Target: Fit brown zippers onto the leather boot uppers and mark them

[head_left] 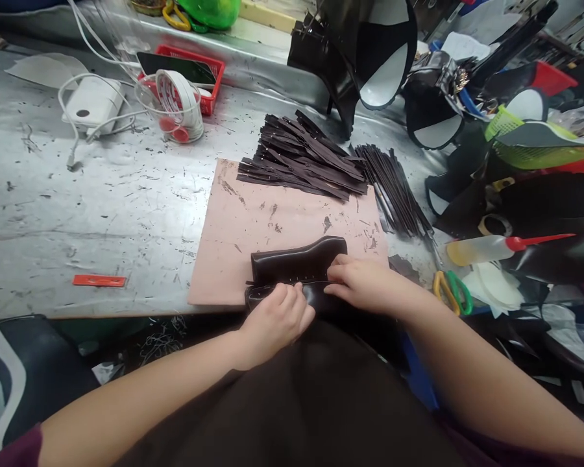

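A glossy black leather boot upper [296, 261] lies at the front edge of the pink board [224, 240], its nearer part lapping over the table edge toward my apron. A row of small light marks runs along its middle seam. My left hand [279, 318] is closed, its fingertips pinching the nearer leather edge near the middle. My right hand [363, 280] has its fingers bent round the right end of the upper, with fingertips against the leather. Beyond it on the board lies a heap of dark brown zippers [304, 159].
Thin dark strips [394, 188] lie right of the zippers. Yellow-and-green-handled scissors [452, 292] and a glue bottle [481, 250] sit at the right. A red basket [217, 84], tape roll [178, 97], white power bank [95, 104] and orange blade piece [98, 280] are on the left.
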Demonstrator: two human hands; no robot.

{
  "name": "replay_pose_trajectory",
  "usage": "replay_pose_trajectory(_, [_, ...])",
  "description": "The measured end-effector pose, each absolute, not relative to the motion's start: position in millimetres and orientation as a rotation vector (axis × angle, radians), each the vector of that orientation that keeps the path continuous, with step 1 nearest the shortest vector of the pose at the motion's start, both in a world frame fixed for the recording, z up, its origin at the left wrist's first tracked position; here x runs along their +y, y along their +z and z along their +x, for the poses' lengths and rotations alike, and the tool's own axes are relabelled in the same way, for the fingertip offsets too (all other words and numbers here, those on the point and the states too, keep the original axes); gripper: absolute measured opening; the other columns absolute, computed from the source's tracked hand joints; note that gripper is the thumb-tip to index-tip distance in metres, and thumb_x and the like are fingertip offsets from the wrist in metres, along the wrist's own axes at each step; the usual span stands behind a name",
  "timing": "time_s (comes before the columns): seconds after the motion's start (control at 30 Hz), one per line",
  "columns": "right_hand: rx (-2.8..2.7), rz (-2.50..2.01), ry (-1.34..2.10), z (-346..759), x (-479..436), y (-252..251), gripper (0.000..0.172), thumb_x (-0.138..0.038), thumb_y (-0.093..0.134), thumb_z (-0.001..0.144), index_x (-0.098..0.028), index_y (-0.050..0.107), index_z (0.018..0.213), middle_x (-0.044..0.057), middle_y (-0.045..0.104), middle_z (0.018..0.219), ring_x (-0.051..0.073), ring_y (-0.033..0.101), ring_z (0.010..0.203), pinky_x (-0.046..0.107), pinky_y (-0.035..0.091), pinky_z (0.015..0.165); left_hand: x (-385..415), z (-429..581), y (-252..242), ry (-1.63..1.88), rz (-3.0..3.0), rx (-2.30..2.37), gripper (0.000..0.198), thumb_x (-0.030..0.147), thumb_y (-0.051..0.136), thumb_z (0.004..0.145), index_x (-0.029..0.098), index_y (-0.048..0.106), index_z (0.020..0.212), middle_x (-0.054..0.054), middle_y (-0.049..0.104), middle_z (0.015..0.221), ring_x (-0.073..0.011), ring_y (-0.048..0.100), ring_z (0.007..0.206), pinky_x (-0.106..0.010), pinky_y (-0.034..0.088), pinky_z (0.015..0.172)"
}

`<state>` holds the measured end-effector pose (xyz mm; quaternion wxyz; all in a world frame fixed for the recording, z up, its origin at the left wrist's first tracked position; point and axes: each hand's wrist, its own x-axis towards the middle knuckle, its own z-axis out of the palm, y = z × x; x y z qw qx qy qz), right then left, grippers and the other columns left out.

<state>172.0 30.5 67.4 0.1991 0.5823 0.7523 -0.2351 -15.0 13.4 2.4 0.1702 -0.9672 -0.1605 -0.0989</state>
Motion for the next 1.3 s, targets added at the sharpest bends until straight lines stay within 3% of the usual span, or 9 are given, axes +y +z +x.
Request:
replay_pose_trajectory(0.1, [2.081, 1.732, -0.624, 174, 27, 63, 0.025, -0.031, 0.042, 0.085, -0.018, 0.061, 0.076, 0.005, 0.057, 0.083, 0.016, 0.057, 0.078, 0.025, 0.039, 0.068, 13, -13, 3, -0.297, -2.740, -0.516, 0.015, 0.015, 0.041, 0.083, 0.011, 0.055, 0.085, -0.013, 0.065, 0.092, -0.0186, 0.056, 0.069, -0.034, 0.037, 0.067])
replay_pose_trajectory(0.33, [2.037, 1.801, -0.508, 167, 23, 53, 0.026, -0.032, 0.043, 0.082, -0.018, 0.064, 0.077, 0.006, 0.056, 0.087, 0.016, 0.057, 0.069, 0.026, 0.039, 0.060, 15, -12, 5, -0.216, -2.801, -0.514, 0.037, 0.014, 0.038, 0.084, 0.005, 0.049, 0.118, -0.012, 0.061, 0.094, -0.0213, 0.054, 0.079, -0.038, 0.037, 0.075])
replay_pose_trajectory(0.53, [2.089, 1.772, -0.454, 167, 23, 49, 0.027, -0.032, 0.044, 0.082, -0.018, 0.066, 0.079, 0.007, 0.055, 0.086, 0.019, 0.057, 0.071, 0.029, 0.041, 0.063, 16, -5, 10, -0.137, -2.824, -0.542, 0.035, 0.012, 0.036, 0.085, 0.004, 0.052, 0.115, -0.011, 0.060, 0.087, -0.0200, 0.054, 0.074, -0.038, 0.038, 0.071])
replay_pose_trajectory(0.67, [2.018, 1.803, -0.528, 167, 30, 49, 0.025, -0.032, 0.046, 0.079, -0.018, 0.066, 0.079, 0.008, 0.056, 0.091, 0.017, 0.057, 0.070, 0.028, 0.041, 0.060, 14, 3, 6, -0.166, -2.842, -0.372, 0.034, 0.018, 0.037, 0.085, 0.004, 0.056, 0.110, -0.017, 0.058, 0.110, -0.0264, 0.054, 0.096, -0.038, 0.039, 0.078])
replay_pose_trajectory(0.83, [1.891, 2.006, -0.508, 190, 24, 56, 0.041, -0.055, 0.052, 0.071, -0.016, 0.063, 0.071, 0.008, 0.058, 0.082, 0.021, 0.056, 0.075, 0.029, 0.041, 0.063, 15, 7, 1, -0.185, -2.834, -0.321, 0.036, 0.018, 0.036, 0.085, 0.004, 0.052, 0.115, -0.018, 0.058, 0.113, -0.0274, 0.055, 0.101, -0.036, 0.043, 0.075])
replay_pose_trajectory(1.03, [1.999, 2.213, -0.874, 212, -5, 52, 0.016, -0.031, 0.045, 0.080, -0.020, 0.055, 0.074, 0.002, 0.055, 0.089, 0.014, 0.055, 0.077, 0.025, 0.041, 0.069, 17, 14, 5, -0.129, -2.891, -0.314, 0.032, 0.024, 0.043, 0.084, 0.009, 0.057, 0.108, -0.016, 0.053, 0.121, -0.0284, 0.056, 0.097, -0.037, 0.045, 0.072])
replay_pose_trajectory(1.17, [2.012, 2.261, -0.875, 215, -5, 41, 0.013, -0.028, 0.049, 0.079, -0.019, 0.055, 0.074, 0.002, 0.054, 0.086, 0.015, 0.054, 0.077, 0.026, 0.041, 0.071, 16, 24, 3, -0.171, -2.877, -0.299, 0.027, 0.021, 0.044, 0.083, 0.005, 0.059, 0.098, -0.021, 0.060, 0.109, -0.0268, 0.057, 0.094, -0.038, 0.042, 0.081])
replay_pose_trajectory(1.3, [2.023, 2.277, -0.868, 216, 0, 36, 0.012, -0.028, 0.048, 0.080, -0.019, 0.055, 0.074, 0.002, 0.054, 0.083, 0.014, 0.054, 0.077, 0.025, 0.041, 0.070, 18, 31, 5, -0.134, -2.871, -0.280, 0.034, 0.023, 0.040, 0.084, 0.008, 0.054, 0.111, -0.018, 0.055, 0.118, -0.0263, 0.057, 0.094, -0.037, 0.044, 0.075])
